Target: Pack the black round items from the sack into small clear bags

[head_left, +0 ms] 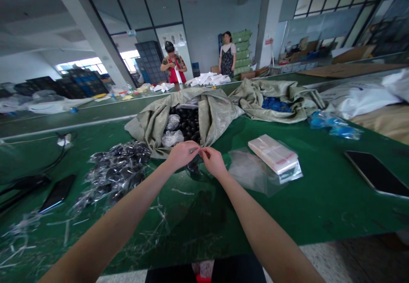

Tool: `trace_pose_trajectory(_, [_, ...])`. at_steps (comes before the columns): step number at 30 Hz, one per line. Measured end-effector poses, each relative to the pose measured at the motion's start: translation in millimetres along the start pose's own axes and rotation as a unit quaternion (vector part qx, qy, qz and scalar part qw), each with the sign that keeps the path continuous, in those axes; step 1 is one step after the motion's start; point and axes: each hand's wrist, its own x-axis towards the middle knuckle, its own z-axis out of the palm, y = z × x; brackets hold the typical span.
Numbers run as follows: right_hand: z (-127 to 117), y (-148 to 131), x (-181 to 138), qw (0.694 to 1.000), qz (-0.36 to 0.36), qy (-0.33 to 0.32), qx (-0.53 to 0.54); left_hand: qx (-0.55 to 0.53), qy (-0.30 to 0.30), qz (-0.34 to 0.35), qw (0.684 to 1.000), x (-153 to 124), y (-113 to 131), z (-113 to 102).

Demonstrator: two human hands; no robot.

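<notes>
My left hand (181, 155) and my right hand (214, 162) meet in front of me, fingertips pinched together on the top of a small clear plastic bag (193, 167). Something black sits inside that bag, hanging just below my fingers. Right behind my hands, an olive woven sack (220, 114) lies with its mouth towards me, full of shiny black rounded pieces (189, 125). To the left is a heap of bagged black pieces (119, 163). A stack of clear plastic bags (273, 153) rests to the right of my right hand.
Phones lie at left (59, 192) and right (377, 171). Another sack (249, 99) holds blue pieces (276, 105); bagged blue pieces (335, 125) lie nearby. Plastic strips (162, 215) litter the green table (306, 215). Two people (174, 63) (227, 55) stand beyond.
</notes>
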Motion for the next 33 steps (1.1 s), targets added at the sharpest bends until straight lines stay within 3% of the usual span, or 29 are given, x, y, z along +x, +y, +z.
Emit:
trace_pose_trajectory(5, [1,-2,1,1.000,-0.001,0.003,-0.007,-0.055,0.026,-0.037,0.997,0,1,7])
trace_pose_trajectory(10, [2,-2,-1,1.000,0.018,0.016,-0.007,-0.136,0.093,-0.145,0.976,-1,-5,19])
trace_pose_trajectory(13, [3,-1,-2,0.999,0.037,0.021,0.001,-0.159,0.125,-0.173,0.964,-1,-6,20])
trace_pose_trajectory(21, [3,-1,-2,0.999,0.035,0.005,-0.017,-0.040,0.058,-0.041,0.997,-12,1,15])
trace_pose_trajectory(28, [2,-6,-2,0.999,0.025,-0.003,-0.031,-0.015,0.045,-0.017,0.999,-9,-5,17])
trace_pose_trajectory(33, [2,-7,-2,0.999,0.023,0.000,-0.037,-0.087,0.057,-0.033,0.994,-5,-5,18])
